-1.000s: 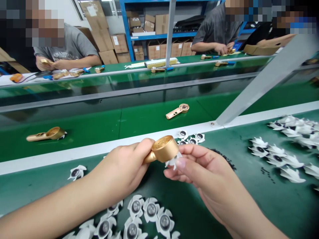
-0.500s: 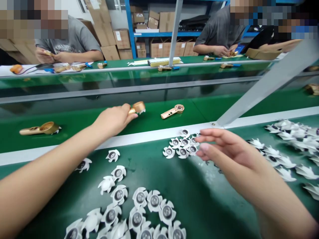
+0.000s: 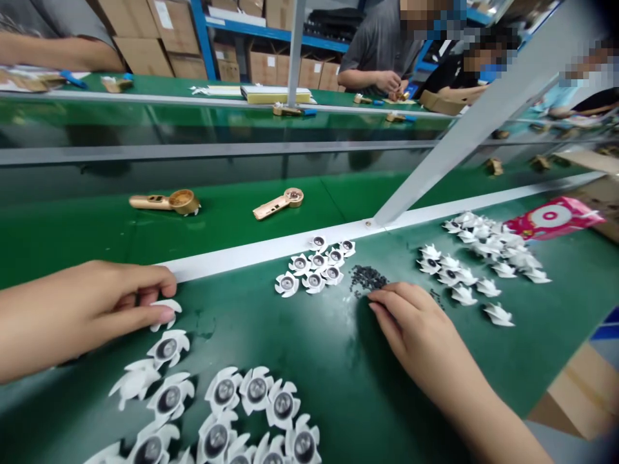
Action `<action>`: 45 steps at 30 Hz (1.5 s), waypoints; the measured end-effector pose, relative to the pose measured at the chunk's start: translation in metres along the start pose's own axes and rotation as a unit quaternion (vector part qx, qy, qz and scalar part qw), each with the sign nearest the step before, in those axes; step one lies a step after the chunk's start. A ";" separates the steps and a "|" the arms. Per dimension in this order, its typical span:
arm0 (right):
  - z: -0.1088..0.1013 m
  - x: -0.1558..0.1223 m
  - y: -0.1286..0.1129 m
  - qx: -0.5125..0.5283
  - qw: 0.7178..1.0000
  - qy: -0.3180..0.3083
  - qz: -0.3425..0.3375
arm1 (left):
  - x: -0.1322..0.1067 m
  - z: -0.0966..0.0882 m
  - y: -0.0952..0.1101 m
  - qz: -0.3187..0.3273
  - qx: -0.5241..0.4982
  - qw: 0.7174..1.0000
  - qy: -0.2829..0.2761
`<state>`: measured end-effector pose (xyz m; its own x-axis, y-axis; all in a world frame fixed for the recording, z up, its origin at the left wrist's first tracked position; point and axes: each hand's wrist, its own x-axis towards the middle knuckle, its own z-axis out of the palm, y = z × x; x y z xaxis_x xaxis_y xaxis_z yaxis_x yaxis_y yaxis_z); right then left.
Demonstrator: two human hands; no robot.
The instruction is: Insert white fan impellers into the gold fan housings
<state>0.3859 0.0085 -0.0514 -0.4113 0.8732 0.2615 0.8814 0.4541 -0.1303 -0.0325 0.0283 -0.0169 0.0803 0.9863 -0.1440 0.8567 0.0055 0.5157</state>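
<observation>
My left hand (image 3: 120, 309) has its thumb and fingers closed around a small white fan impeller (image 3: 170, 305) at the left of the green worktop; the fingers partly cover it. Just below lie more white impellers (image 3: 167, 348), most with their dark round hubs facing up. My right hand (image 3: 420, 322) is pinched at the edge of a pile of tiny black pieces (image 3: 367, 277). Whatever is between those fingertips is too small to make out. On the green belt beyond, a gold handheld fan body (image 3: 181, 202) lies near another gold fan body (image 3: 285, 200).
A slanted metal post (image 3: 435, 148) rises from the white rail (image 3: 232, 258). More impellers (image 3: 503, 245) and a pink packet (image 3: 556, 217) are at the right, with a cardboard box (image 3: 575, 386) below the table edge. Other people work across the line.
My left hand has let go of the gold fan body, now on the belt, and come back to an impeller. My right hand has lowered to the black pieces. The view has swung right.
</observation>
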 end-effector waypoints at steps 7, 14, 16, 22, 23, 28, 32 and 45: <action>0.003 0.015 -0.001 -0.047 0.997 -0.019 -0.061 | 0.012 0.013 0.031 0.005 0.013 0.994 -0.112; 0.003 0.029 0.002 -0.092 0.988 -0.030 -0.117 | 0.008 0.019 0.020 0.049 -0.039 0.992 -0.112; 0.003 0.033 -0.001 -0.085 0.990 -0.011 -0.110 | 0.009 0.019 0.015 0.084 -0.040 0.990 -0.104; -0.012 0.056 -0.073 0.124 0.989 0.033 -0.071 | -0.002 0.019 0.027 0.185 -0.038 0.981 -0.033; -0.015 0.061 -0.091 0.204 0.976 0.016 -0.070 | -0.008 0.019 0.033 0.192 -0.051 0.980 -0.025; -0.018 0.076 -0.152 0.400 0.911 -0.050 -0.093 | -0.035 0.012 0.058 0.221 -0.112 0.969 0.015; -0.014 0.077 -0.157 0.408 0.906 -0.016 -0.109 | -0.044 0.007 0.059 0.218 -0.138 0.966 0.029; -0.006 0.070 -0.147 0.302 0.926 0.000 -0.225 | -0.036 0.014 0.044 0.209 -0.174 0.962 -0.008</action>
<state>0.2292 0.0022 -0.0080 -0.7051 0.5721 0.4189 0.3305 0.7878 -0.5197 0.0097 -0.0090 -0.0004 0.3919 0.9114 0.1252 0.5261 -0.3337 0.7822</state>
